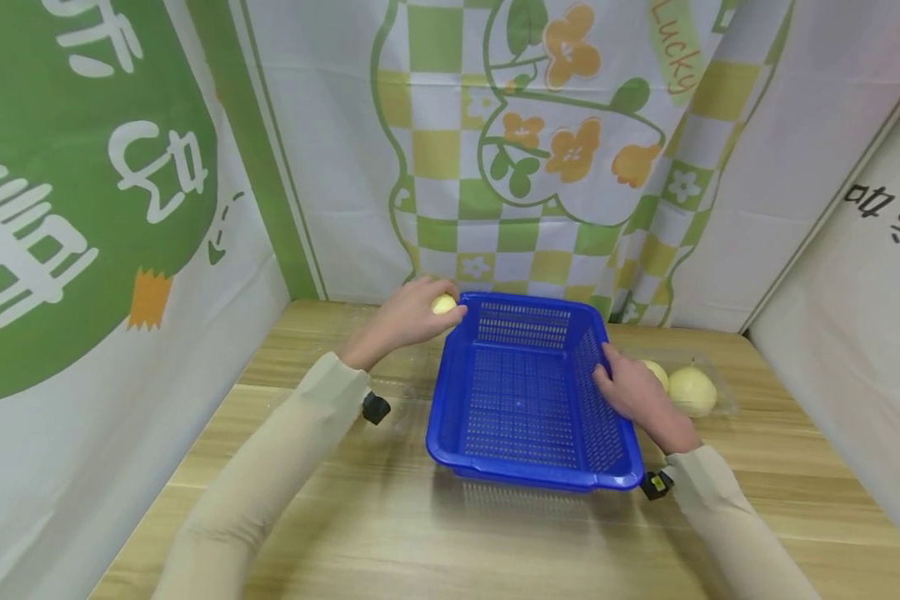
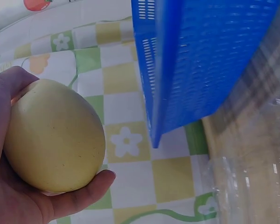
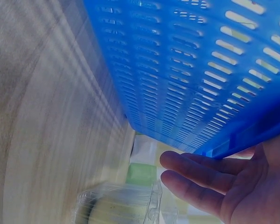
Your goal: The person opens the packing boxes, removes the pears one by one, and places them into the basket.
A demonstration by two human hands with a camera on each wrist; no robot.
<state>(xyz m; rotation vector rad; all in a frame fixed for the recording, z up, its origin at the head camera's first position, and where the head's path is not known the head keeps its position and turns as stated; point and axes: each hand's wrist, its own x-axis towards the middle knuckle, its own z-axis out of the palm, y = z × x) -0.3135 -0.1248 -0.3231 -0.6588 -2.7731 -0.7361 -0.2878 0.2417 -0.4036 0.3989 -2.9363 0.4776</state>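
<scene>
In the head view, my left hand [image 1: 418, 312] grips a pale yellow pear [image 1: 444, 305] just outside the back left corner of a blue plastic basket [image 1: 521, 475]. The left wrist view shows the pear [image 2: 56, 135] filling my palm, thumb and fingers curled round it, close to the basket's side [image 2: 200, 60]. My right hand [image 1: 633, 390] holds the basket's right rim. In the right wrist view, several fingers [image 3: 196, 175] lie beneath that rim, along the slotted outer wall [image 3: 177, 70]. Nothing lies inside the basket.
To the right of the basket, a clear plastic container [image 1: 723, 392] holds pears [image 1: 692, 392]. More clear plastic [image 1: 401, 400] lies left of the basket on the wooden table [image 1: 330, 525]. A patterned curtain [image 1: 487, 242] hangs along the table's back edge.
</scene>
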